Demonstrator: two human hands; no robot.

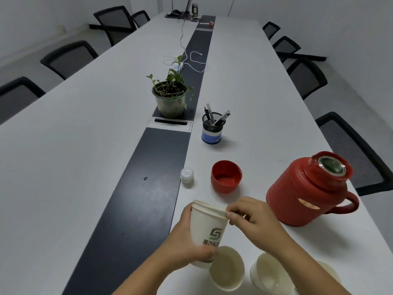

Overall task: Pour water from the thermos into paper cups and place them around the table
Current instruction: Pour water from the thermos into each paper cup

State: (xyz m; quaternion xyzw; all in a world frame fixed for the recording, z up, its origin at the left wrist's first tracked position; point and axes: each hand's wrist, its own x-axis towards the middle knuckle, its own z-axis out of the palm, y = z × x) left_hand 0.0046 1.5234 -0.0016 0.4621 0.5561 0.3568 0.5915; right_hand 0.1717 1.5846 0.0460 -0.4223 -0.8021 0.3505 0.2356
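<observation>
Dim, even overhead light, soft shadows, slight blur, wide-angle edge distortion.

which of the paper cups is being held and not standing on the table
The printed paper cup, the one with the green logo. The left hand grips its side while the right hand pinches its rim. The other cups stand open-mouthed on the table, untouched.

The left hand [187, 241] covers the lower side of the nested cups [207, 228], so no telling how many are stacked. Right of that grip, the right forearm [302, 265] hides part of two table cups [266, 271]; the rightmost is cut off at the bottom edge.
</observation>
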